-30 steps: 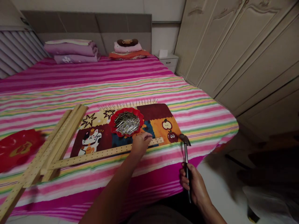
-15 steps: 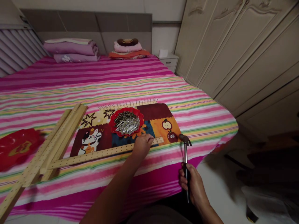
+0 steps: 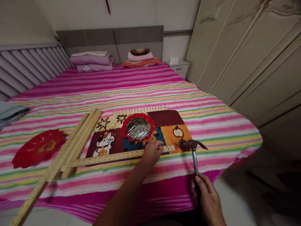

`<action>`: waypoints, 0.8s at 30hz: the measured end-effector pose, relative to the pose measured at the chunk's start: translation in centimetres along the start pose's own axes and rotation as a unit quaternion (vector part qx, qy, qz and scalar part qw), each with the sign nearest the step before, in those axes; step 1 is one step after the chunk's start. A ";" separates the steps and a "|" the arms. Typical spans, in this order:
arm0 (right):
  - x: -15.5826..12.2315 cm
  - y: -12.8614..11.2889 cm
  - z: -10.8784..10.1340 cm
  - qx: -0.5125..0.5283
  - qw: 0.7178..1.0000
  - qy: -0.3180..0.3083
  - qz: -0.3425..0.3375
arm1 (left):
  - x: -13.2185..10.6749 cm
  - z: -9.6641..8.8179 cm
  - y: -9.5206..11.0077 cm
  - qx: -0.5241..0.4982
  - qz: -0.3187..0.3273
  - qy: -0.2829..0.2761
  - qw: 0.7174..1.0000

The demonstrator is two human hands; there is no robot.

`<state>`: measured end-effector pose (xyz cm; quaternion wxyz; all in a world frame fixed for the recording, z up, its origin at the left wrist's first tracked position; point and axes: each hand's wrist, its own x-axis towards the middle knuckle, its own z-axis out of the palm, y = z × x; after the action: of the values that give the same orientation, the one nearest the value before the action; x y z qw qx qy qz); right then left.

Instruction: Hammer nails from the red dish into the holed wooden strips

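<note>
My left hand point(image 3: 152, 152) rests at a pale wooden strip point(image 3: 105, 158) dotted with holes, thumb and fingers pinched on what looks like a thin nail, mostly hidden. Just right of it, several small nails point(image 3: 169, 147) stand tilted in the strip's end. My right hand point(image 3: 209, 196) grips a claw hammer point(image 3: 195, 158) by its dark handle, head up, above the patterned mat's right edge. Beyond my left hand, a red scalloped bowl point(image 3: 124, 129) full of loose nails point(image 3: 138, 128) sits on the mat point(image 3: 164, 119).
Along the mat's far edge, another strip bears a row of upright nails point(image 3: 141, 109). More wooden strips point(image 3: 80, 141) lie crossed at left, beside a red scalloped dish point(image 3: 37, 149). Everything lies on a striped bedspread point(image 3: 211, 125); folded bedding point(image 3: 94, 61) is at the headboard.
The hammer has risen and its head has turned more sideways. My left hand keeps its pinch at the strip. The whole view has shifted, so things appear further right.
</note>
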<state>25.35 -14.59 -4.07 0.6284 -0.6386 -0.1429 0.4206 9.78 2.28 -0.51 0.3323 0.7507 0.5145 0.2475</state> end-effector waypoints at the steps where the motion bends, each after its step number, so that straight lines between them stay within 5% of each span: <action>1: 0.1 0.4 0.1 0.026 0.999 0.003 0.028 | 0.0 -0.7 -0.2 0.005 0.001 0.015 1.000; 5: 0.6 1.3 0.0 0.074 0.996 -0.011 0.057 | 0.6 -4.8 -1.4 0.109 -0.030 0.122 0.986; 8: 1.0 1.2 -0.1 0.080 0.995 -0.023 0.057 | 1.6 -6.9 -1.9 0.211 -0.094 0.114 0.966; 14: 1.2 1.0 -0.2 0.064 0.996 -0.030 0.062 | 2.9 -6.9 -1.8 0.303 -0.114 0.058 0.944; 24: 1.6 0.9 -0.2 0.072 0.994 -0.039 0.072 | 3.4 -7.2 -2.1 0.259 -0.100 0.063 0.959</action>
<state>26.15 -13.76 -5.48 0.6345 -0.5833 -0.0903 0.4990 4.55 7.70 2.74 0.1167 0.7390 0.6529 0.1179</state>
